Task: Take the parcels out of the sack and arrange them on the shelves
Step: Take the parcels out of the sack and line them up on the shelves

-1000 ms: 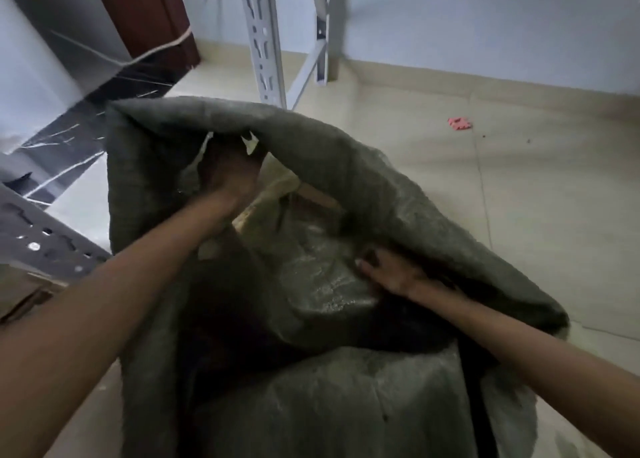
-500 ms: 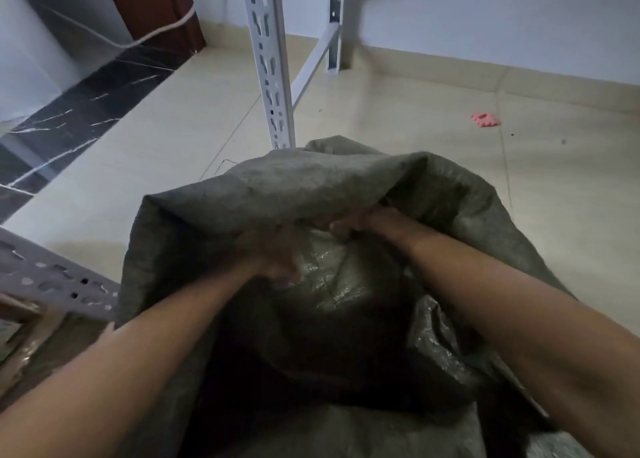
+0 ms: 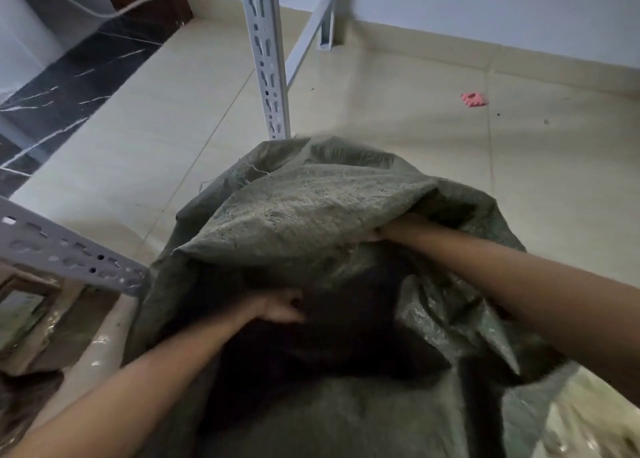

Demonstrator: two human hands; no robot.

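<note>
A green woven sack [image 3: 311,208] stands slumped on the tiled floor in front of me, its mouth towards me and dark inside. My right hand [image 3: 375,234] is tucked under the sack's far rim and grips that fold; only its knuckles show. My left hand [image 3: 282,307] reaches into the dark mouth with its fingers curled. What the left hand's fingers touch is hidden in shadow. No parcel shows inside the sack.
A white slotted shelf post [image 3: 266,59] rises just behind the sack, with a rear post [image 3: 326,10] by the wall. A slotted shelf beam [image 3: 65,255] crosses at the left above taped cardboard [image 3: 31,319]. A pink scrap [image 3: 474,99] lies on the floor.
The sack's far rim has dropped lower and folded towards me. My left hand left the rim and went down into the mouth. My right hand slid to the right along the rim.
</note>
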